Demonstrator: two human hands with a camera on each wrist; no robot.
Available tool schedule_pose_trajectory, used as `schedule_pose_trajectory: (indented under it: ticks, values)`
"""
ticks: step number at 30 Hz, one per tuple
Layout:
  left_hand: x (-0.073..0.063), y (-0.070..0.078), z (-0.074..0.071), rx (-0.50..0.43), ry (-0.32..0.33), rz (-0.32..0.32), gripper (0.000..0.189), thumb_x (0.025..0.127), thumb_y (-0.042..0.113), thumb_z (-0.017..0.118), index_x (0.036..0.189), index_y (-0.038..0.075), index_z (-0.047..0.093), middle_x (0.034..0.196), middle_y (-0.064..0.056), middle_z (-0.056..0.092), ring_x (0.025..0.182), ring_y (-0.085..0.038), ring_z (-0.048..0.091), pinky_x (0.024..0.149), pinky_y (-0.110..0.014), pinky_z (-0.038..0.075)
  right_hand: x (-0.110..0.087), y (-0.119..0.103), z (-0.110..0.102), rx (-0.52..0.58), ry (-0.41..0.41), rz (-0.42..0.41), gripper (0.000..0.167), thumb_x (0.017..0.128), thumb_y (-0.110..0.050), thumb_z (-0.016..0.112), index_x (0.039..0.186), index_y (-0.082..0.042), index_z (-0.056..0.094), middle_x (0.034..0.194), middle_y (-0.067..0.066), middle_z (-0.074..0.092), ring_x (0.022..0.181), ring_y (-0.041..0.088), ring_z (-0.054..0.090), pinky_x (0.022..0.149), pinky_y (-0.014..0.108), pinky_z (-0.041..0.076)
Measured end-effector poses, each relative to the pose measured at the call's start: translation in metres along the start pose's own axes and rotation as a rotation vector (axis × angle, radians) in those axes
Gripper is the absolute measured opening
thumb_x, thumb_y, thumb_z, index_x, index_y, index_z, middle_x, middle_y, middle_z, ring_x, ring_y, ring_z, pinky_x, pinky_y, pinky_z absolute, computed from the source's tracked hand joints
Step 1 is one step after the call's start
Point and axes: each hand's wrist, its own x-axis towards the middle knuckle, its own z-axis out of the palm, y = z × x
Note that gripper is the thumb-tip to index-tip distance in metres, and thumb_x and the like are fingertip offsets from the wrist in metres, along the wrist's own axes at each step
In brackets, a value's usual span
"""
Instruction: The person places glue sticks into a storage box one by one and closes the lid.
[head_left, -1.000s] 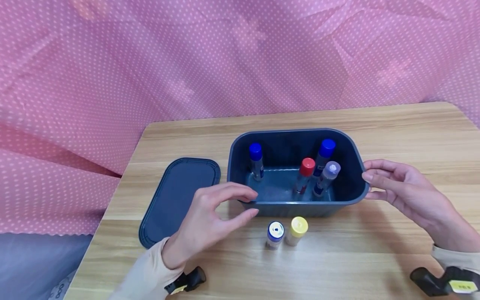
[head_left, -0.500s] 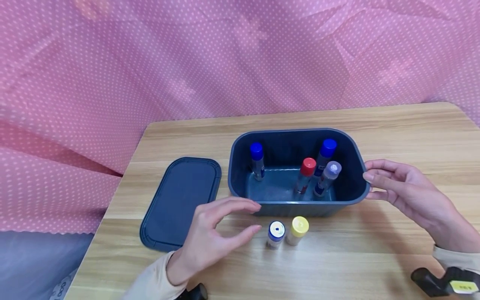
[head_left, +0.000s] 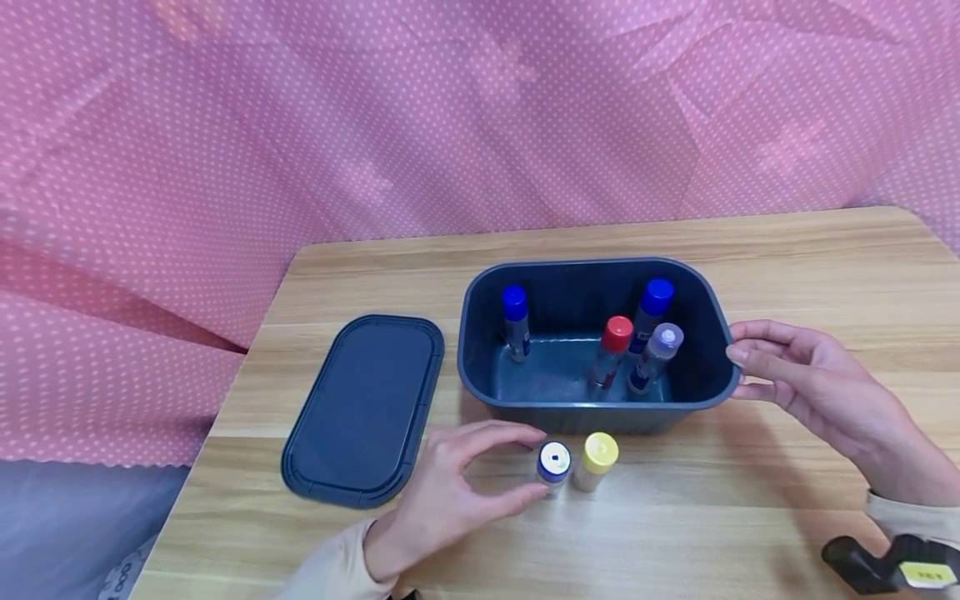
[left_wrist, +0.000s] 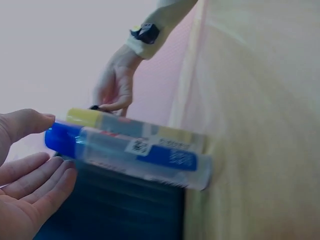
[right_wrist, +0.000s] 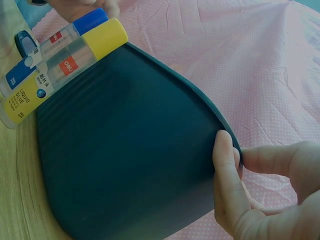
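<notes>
My left hand (head_left: 444,498) reaches to a liquid glue bottle with a blue cap (head_left: 554,463), thumb and fingers spread on either side of it. In the left wrist view the fingertips lie right at the blue cap (left_wrist: 62,140) and are not closed round it. A yellow-capped liquid glue bottle (head_left: 598,457) stands upright just to its right. Both are in front of a dark blue plastic bin (head_left: 585,417). With thumb and fingers my right hand (head_left: 825,383) pinches the bin's right rim (right_wrist: 227,122).
Inside the bin stand several glue bottles: one blue-capped (head_left: 515,321) at left, another blue-capped (head_left: 652,308), a red-capped (head_left: 615,342) and a pale purple-topped one (head_left: 658,354) at right. The bin's dark lid (head_left: 363,408) lies left. A pink dotted curtain (head_left: 480,125) hangs behind the table.
My left hand has moved right and toward me, from the bin's front left corner to the blue-capped glue bottle. The right hand has stayed on the bin's rim.
</notes>
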Motion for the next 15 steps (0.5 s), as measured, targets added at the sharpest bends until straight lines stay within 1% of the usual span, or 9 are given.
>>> schedule_pose_trajectory:
  ticks: [4,7,8,10,15]
  values:
    - [-0.001,-0.005,0.007,-0.005,-0.003,-0.023,0.035,0.080,0.018,0.081,0.113,0.016,0.069,0.109,0.006,0.070,0.101,-0.008,0.065,0.088,-0.033,0.054,0.000,0.000,0.000,-0.011,0.005,0.001,0.031,0.100,0.010,0.036,0.119,0.002,0.058,0.108,0.010,0.065,0.094,0.022,0.068,0.081,0.035,0.056]
    - [-0.001,-0.007,0.010,-0.021,-0.014,-0.044,0.035,0.080,0.018,0.080,0.113,0.016,0.069,0.109,0.006,0.070,0.100,-0.008,0.065,0.089,-0.032,0.053,0.000,0.000,0.000,-0.011,-0.001,-0.002,0.030,0.100,0.011,0.035,0.119,0.002,0.058,0.108,0.010,0.065,0.094,0.022,0.068,0.081,0.035,0.056]
    - [-0.002,-0.008,0.012,-0.021,-0.013,-0.040,0.035,0.080,0.017,0.080,0.113,0.015,0.069,0.109,0.005,0.070,0.100,-0.008,0.065,0.089,-0.032,0.053,0.000,0.000,0.000,-0.009,-0.003,-0.005,0.030,0.100,0.011,0.035,0.119,0.003,0.057,0.108,0.011,0.065,0.094,0.022,0.068,0.081,0.036,0.056]
    - [-0.002,-0.011,0.015,-0.029,-0.017,-0.051,0.035,0.081,0.017,0.080,0.114,0.014,0.069,0.109,0.004,0.070,0.100,-0.009,0.065,0.089,-0.032,0.053,0.000,0.001,0.000,-0.003,-0.005,-0.009,0.030,0.099,0.011,0.035,0.119,0.003,0.057,0.108,0.011,0.065,0.094,0.023,0.068,0.081,0.036,0.057]
    - [-0.005,-0.018,0.022,-0.021,-0.025,-0.106,0.034,0.080,0.021,0.080,0.112,0.016,0.069,0.108,0.008,0.070,0.100,-0.007,0.064,0.089,-0.032,0.054,0.001,0.002,0.001,0.008,-0.002,-0.018,0.030,0.099,0.012,0.035,0.118,0.005,0.057,0.108,0.012,0.065,0.093,0.023,0.068,0.080,0.036,0.057]
